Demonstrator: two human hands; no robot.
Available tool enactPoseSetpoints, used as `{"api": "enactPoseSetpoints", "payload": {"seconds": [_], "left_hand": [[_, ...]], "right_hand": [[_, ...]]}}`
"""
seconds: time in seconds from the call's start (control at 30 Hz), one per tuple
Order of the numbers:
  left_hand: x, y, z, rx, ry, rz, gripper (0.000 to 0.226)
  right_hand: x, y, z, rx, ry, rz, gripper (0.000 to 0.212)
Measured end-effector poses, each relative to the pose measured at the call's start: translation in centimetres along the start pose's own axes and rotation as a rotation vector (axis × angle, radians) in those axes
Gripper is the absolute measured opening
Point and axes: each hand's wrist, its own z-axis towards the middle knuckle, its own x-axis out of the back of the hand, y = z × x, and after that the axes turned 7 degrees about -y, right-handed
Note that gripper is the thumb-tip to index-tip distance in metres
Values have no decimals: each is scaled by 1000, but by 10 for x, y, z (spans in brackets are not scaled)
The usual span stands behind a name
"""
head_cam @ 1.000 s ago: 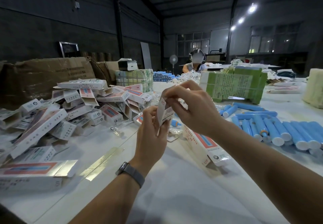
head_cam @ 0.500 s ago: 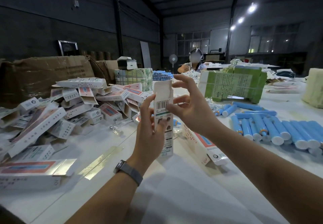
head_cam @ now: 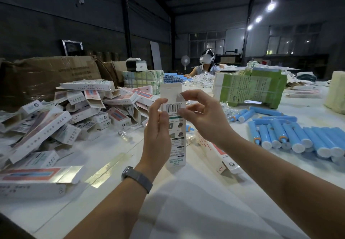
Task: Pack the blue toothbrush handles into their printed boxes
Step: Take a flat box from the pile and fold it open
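Observation:
I hold a tall white printed box (head_cam: 176, 125) upright in front of me, barcode side facing me, its top flap standing open. My left hand (head_cam: 157, 130) grips the box along its left edge. My right hand (head_cam: 201, 115) pinches a small side flap at the box's top right corner. Several blue toothbrush handles (head_cam: 291, 136) with white caps lie in a heap on the white table to my right. Another printed box (head_cam: 218, 153) lies flat on the table just behind my right wrist.
A big pile of printed boxes (head_cam: 74, 115) covers the table's left side, and one long box (head_cam: 33, 181) lies near the front left edge. Green bundled cartons (head_cam: 250, 87) stand at the back right. A person (head_cam: 205, 65) sits at the table's far end. Brown cardboard (head_cam: 46, 78) stands far left.
The box went from folded between both hands to upright with its top flap raised. My right hand shifted from the box's side to the small flap at the top corner.

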Motion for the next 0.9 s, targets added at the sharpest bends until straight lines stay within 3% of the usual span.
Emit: {"api": "enactPoseSetpoints", "payload": {"seconds": [0.47, 0.8, 0.9], "left_hand": [[-1, -1, 0, -62, -25, 0, 25], [1, 3, 0, -17, -20, -86, 23], [0, 3, 1, -16, -21, -13, 31]], "right_hand": [[7, 4, 1, 94, -20, -165, 18], [-1, 1, -4, 206, 41, -221, 42], [1, 4, -4, 232, 24, -338, 26]]}}
